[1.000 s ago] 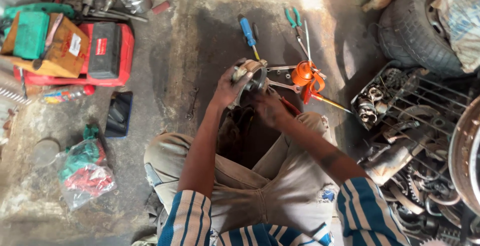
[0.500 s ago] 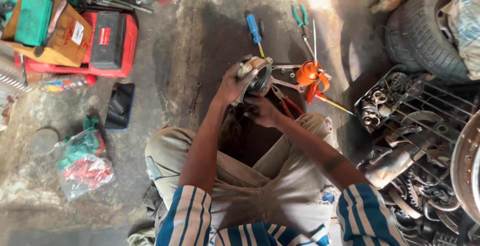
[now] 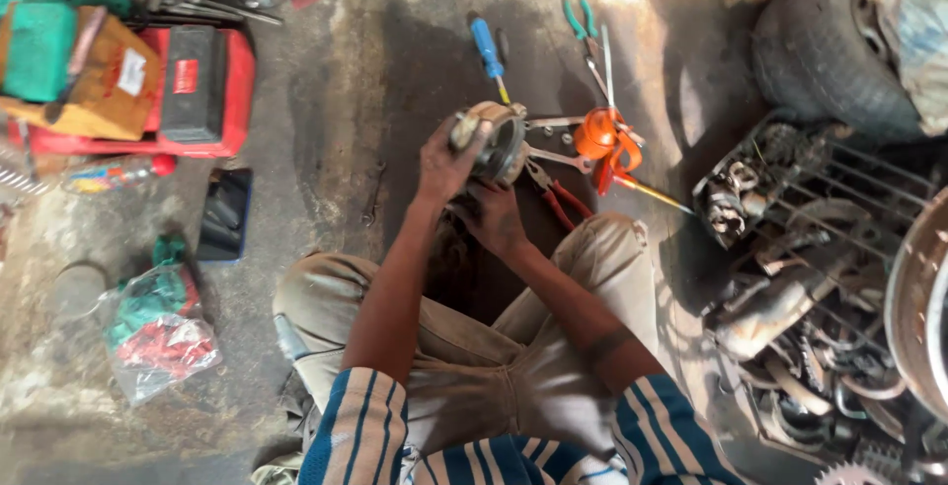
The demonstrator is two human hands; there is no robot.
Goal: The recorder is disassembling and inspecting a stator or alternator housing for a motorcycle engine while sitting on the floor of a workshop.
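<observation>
Now round metal part (image 3: 497,141) in left hand (image 3: 446,161) grip, right hand (image 3: 494,216) beneath.

Ahead of the hands: a blue-handled screwdriver (image 3: 487,48), green-handled pliers (image 3: 583,26) and an orange plastic tool (image 3: 604,139) lie close together on the concrete floor (image 3: 336,90) — little bare ground between them.
Right side: a black rubber tyre (image 3: 820,45) and a wire crate of greasy metal parts (image 3: 790,248) block the way, packed tight.
Left side: open floor runs from the person's knee to a small black tray (image 3: 225,213) — the widest free lane.
Far left: a red plastic toolbox (image 3: 197,85) and a clear bag of coloured rags (image 3: 158,332) stand well apart, with bare floor between.
Near the body: the left hand (image 3: 449,159) and right hand (image 3: 494,218) hold a round grey metal part (image 3: 499,144) over the lap, hemmed by both folded legs.
</observation>
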